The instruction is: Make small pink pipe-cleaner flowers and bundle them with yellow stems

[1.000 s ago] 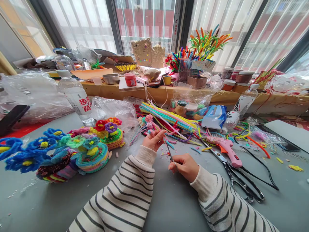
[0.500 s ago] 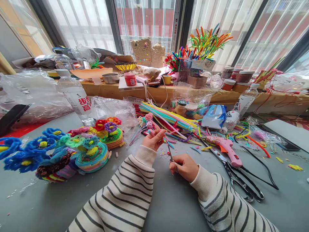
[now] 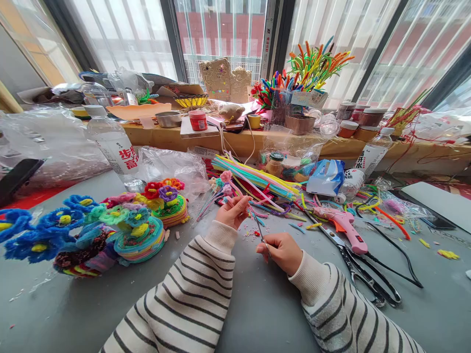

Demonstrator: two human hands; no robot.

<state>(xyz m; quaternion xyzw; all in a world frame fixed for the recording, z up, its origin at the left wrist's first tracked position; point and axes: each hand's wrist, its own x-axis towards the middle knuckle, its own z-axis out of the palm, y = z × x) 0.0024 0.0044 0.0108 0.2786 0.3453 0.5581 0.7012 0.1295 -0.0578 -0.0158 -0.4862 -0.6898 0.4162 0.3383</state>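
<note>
Workbench scene, read from left to right: blue pipe-cleaner flowers (image 3: 37, 230) are lying in a loose heap at the left edge of the grey table (image 3: 257, 314). Just beside them a stack of coiled discs (image 3: 142, 238) is sitting flat, and both groups are apparently being parked clear of the 2 working hands. A water bottle (image 3: 116, 147) is standing upright behind them. At centre, the left hand (image 3: 231, 212) is hovering just above the table, thumb and fingertips closed in a tight pinch on a short pipe-cleaner piece (image 3: 250, 208). The piece is sticking out toward the other hand, probably so that its free end is lying exposed and steady. A thin metal tool (image 3: 260, 230) is slanting up from the right hand (image 3: 281, 252) toward that piece. Whether its tip is touching the piece, and whether it is small scissors or tweezers, cannot be told. The right hand is lying low over the table with its fingers curled shut around the tool's lower end, a posture likely giving fine control. Coloured snippets (image 3: 253, 233) are lying scattered under the hands. A bundle of straight pipe cleaners (image 3: 253, 179) is lying just beyond the left hand, seemingly within easy reach. Farther right, a pink glue gun (image 3: 344, 223) is lying on its side, and large black scissors (image 3: 368, 274) are lying flat near the right sleeve, neither being touched.
</note>
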